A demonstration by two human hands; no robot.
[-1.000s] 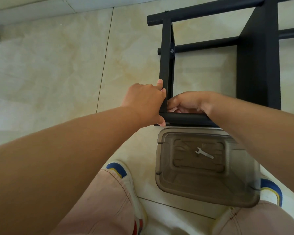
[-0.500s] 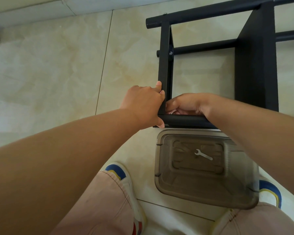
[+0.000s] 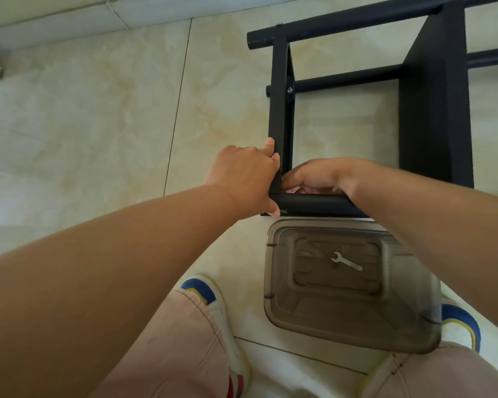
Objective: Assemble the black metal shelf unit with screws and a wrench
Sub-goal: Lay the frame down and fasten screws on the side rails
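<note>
Both hands meet at the near corner of the black metal shelf frame. Left hand grips the upright flat bar, thumb under the near round tube. Right hand curls inside the corner, fingertips hidden, so what it pinches cannot be told. Long axis of the bar runs away from the hands. A small wrench lies in the clear plastic bin just below the right wrist. Compared with a second ago, the pose is almost unchanged.

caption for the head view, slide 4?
Both hands work at the black shelf frame's near corner; wrench lies unused in the plastic bin.
</note>
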